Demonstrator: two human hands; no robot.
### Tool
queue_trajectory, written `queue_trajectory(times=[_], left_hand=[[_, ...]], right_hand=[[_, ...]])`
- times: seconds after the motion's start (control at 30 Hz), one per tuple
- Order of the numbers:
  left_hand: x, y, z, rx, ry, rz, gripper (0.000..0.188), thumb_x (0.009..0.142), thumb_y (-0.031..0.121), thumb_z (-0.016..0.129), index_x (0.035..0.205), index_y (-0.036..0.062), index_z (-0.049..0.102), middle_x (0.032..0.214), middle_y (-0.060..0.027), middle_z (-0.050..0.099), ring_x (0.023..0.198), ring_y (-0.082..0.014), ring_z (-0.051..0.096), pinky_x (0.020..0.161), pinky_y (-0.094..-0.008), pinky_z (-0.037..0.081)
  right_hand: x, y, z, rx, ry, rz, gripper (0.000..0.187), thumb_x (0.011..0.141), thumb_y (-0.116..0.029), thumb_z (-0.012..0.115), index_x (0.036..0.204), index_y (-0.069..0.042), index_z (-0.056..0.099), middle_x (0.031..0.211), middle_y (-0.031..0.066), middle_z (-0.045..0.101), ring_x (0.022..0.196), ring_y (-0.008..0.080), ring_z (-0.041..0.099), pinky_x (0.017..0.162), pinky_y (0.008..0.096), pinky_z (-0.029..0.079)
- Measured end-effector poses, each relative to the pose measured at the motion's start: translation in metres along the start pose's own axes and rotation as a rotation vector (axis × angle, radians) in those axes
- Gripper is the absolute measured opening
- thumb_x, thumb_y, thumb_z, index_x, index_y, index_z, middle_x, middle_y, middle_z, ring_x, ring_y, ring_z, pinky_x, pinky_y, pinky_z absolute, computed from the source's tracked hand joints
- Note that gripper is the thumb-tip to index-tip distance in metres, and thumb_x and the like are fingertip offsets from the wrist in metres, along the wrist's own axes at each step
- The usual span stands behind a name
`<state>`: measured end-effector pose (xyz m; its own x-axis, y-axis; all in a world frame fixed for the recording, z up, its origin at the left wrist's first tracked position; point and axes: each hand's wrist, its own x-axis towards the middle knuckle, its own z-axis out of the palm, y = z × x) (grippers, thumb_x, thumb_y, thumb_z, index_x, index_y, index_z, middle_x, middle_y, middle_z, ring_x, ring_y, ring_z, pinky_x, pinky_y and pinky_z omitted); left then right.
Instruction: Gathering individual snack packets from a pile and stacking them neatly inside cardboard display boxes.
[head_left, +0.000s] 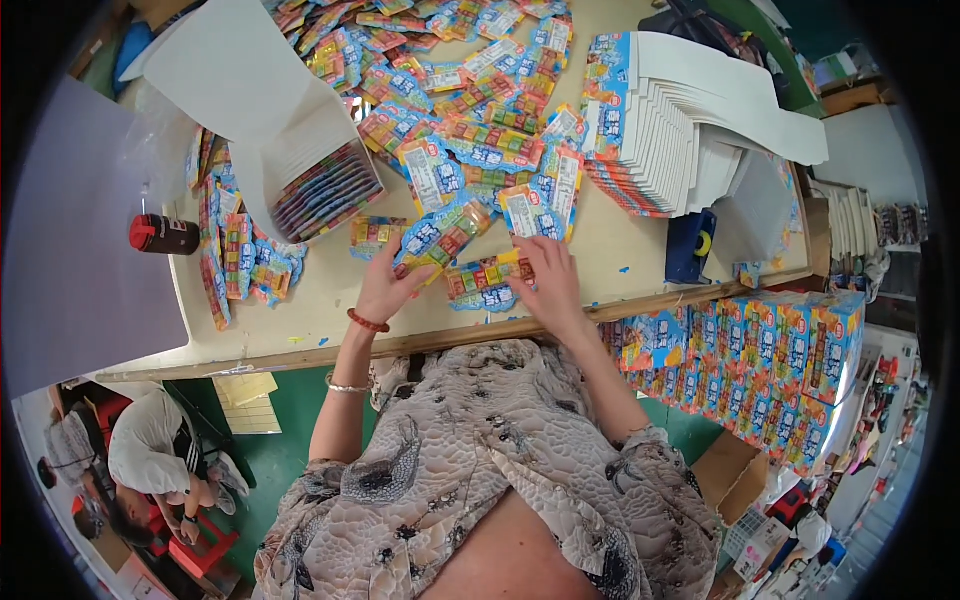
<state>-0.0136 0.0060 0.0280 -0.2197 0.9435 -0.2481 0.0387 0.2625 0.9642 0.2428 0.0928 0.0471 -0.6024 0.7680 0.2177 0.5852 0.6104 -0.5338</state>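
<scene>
A bottle [165, 235] sits left of an open box [252, 190]. The left hand [388, 287] is clamped on a slanted pack [438, 240] by the pile [490, 140]; the right hand [550, 288] touches a second pack [482, 280], but whether it grips I cannot tell, and stacked cartons [655, 145] stand farther right.

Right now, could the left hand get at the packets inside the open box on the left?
Probably yes. The open box stands near the left hand, its packets exposed, with only a loose packet lying between. The hand seems to hold another packet, though, which might need setting down.
</scene>
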Motion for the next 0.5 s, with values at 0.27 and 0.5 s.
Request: queue_trajectory(times=[0.27, 0.5], left_hand=[[-0.031, 0.011, -0.014, 0.397, -0.092, 0.089, 0.047, 0.08, 0.01, 0.075, 0.12, -0.0011, 0.052, 0.104, -0.0101, 0.065, 0.087, -0.0126, 0.062, 0.074, -0.0282, 0.053], [-0.035, -0.022, 0.023, -0.323, 0.239, -0.105, 0.045, 0.086, 0.015, 0.069, 0.122, 0.0012, 0.047, 0.107, -0.0094, 0.064, 0.088, -0.0187, 0.066, 0.062, -0.0308, 0.058]], right_hand=[[0.014, 0.012, -0.011, -0.026, -0.202, 0.035, 0.043, 0.073, -0.017, 0.075, 0.107, -0.005, 0.05, 0.103, 0.0111, 0.054, 0.1, 0.0292, 0.051, 0.084, 0.041, 0.041], [-0.001, 0.011, 0.016, 1.073, 0.164, 0.661, 0.034, 0.094, -0.024, 0.059, 0.11, -0.001, 0.039, 0.083, 0.0103, 0.062, 0.063, 0.0177, 0.063, 0.053, 0.0289, 0.054]])
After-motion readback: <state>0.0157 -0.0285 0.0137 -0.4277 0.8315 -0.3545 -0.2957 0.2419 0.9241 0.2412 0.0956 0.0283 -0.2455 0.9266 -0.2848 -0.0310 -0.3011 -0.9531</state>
